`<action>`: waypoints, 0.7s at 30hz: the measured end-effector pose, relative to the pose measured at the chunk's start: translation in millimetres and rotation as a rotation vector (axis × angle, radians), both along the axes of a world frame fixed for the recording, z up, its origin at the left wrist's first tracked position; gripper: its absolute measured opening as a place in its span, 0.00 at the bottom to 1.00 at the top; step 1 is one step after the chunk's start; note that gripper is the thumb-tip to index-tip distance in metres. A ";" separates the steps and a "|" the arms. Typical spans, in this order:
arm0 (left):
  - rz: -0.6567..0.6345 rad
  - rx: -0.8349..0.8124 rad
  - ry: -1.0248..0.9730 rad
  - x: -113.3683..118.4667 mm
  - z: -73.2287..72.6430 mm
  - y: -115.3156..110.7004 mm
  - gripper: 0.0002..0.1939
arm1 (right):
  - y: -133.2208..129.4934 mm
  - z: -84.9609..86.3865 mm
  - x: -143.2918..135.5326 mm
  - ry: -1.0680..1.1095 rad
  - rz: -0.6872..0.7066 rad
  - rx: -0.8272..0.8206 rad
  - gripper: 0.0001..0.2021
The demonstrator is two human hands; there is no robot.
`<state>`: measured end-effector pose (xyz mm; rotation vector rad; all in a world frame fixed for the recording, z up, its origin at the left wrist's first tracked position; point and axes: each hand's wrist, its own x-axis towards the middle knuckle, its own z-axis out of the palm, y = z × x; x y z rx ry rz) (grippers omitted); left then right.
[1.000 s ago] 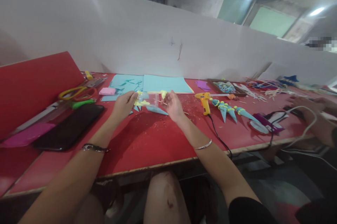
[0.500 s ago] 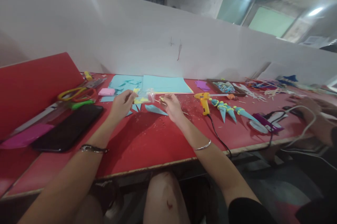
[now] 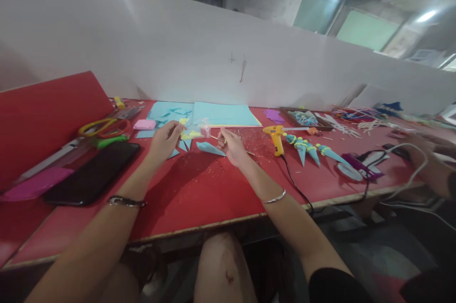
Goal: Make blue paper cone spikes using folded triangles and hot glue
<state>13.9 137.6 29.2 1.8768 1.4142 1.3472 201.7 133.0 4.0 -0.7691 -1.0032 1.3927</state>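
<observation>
My left hand pinches the edge of a clear plastic bag with yellow bits inside, above the red table. To its right, my right hand has its fingers closed together around a small yellow piece, mostly hidden by the fingers. A thin stick shows at the fingertips; whether it is held or lies behind the hand, I cannot tell. Below and between the hands lie a folded light-blue paper piece and small blue paper triangles.
Right of my hands stand a yellow glue gun with a black cord and blue paper cones trimmed in yellow. Blue sheets lie behind. A black phone and scissors are on the left. Another person's hand is far right.
My right hand's fingers have curled in and drawn slightly away from the bag, covering more of the yellow piece. My left hand and the bag stay nearly still.
</observation>
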 end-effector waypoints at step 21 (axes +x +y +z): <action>0.004 -0.002 -0.006 -1.2 -1.5 2.1 0.09 | 1.0 -3.7 -1.9 -0.057 0.048 -0.023 0.12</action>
